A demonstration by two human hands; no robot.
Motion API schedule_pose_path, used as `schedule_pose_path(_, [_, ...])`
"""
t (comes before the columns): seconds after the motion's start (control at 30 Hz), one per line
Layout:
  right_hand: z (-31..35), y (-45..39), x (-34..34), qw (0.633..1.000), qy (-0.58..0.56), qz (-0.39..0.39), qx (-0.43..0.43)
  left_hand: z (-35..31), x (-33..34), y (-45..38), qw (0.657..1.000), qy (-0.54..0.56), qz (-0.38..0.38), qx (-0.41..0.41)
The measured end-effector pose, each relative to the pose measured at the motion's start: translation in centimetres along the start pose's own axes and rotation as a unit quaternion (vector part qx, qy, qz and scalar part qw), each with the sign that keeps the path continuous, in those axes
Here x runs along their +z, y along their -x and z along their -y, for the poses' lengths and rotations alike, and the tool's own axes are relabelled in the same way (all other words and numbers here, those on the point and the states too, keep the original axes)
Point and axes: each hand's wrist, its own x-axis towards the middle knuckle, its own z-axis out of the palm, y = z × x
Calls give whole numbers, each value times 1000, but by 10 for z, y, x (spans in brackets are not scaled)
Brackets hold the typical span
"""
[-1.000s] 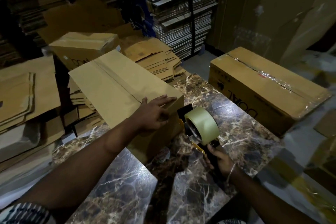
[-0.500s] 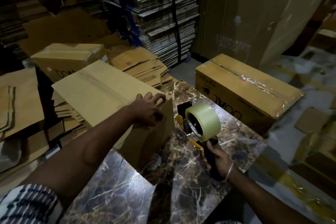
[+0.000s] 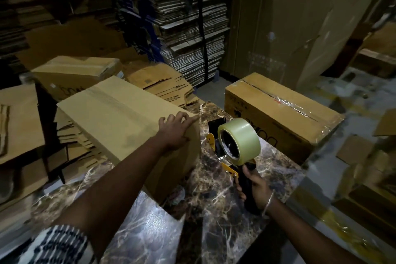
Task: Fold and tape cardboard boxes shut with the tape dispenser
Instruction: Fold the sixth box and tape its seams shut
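Observation:
A closed brown cardboard box (image 3: 120, 113) stands on the marble table (image 3: 214, 195), its top flaps meeting along a centre seam. My left hand (image 3: 174, 132) rests on the box's near right top corner, fingers curled at the edge. Just right of the box, my right hand (image 3: 255, 188) grips the black handle of a tape dispenser (image 3: 233, 148). The dispenser has yellow side plates and carries a thick roll of clear tape, held upright over the table.
A taped box (image 3: 282, 113) sits past the table's right end. Another taped box (image 3: 75, 73) and piles of flattened cartons (image 3: 162, 85) lie at the left and back. Strapped stacks of flat cardboard (image 3: 188, 23) rise behind. Cardboard scraps (image 3: 353, 150) litter the floor at right.
My left hand slid along the box top towards its near right corner and its fingers curled. The dispenser in my right hand stayed beside the box, and the view shifted slightly.

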Motion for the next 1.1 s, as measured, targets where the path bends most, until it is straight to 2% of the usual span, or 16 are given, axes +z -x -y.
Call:
schedule_pose_path(0.2, [13, -2, 11, 1000, 10, 28, -6, -2, 14, 0, 998, 16, 28, -59])
schedule_pose_path(0.3, [23, -6, 19, 999, 22, 41, -9, -5, 14, 3, 998, 12, 24, -56])
schedule_pose_path(0.5, [56, -14, 50, 993, 84, 80, 22, -10, 7, 35, 999, -26, 33, 18])
schedule_pose_path(0.73, [79, -18, 99, 984, 82, 151, 54, -8, 10, 90, 993, -14, 44, 109])
schedule_pose_path(0.87, [79, -17, 126, 976, 64, 191, 78, -7, 26, 125, 988, -34, -13, 152])
schedule_pose_path(1.0, [70, -19, 146, 974, 73, 186, 108, 6, 48, 165, 979, -41, -94, 175])
schedule_pose_path(1.1, [62, -20, 157, 972, 79, 180, 132, 13, 54, 201, 979, 25, -132, 151])
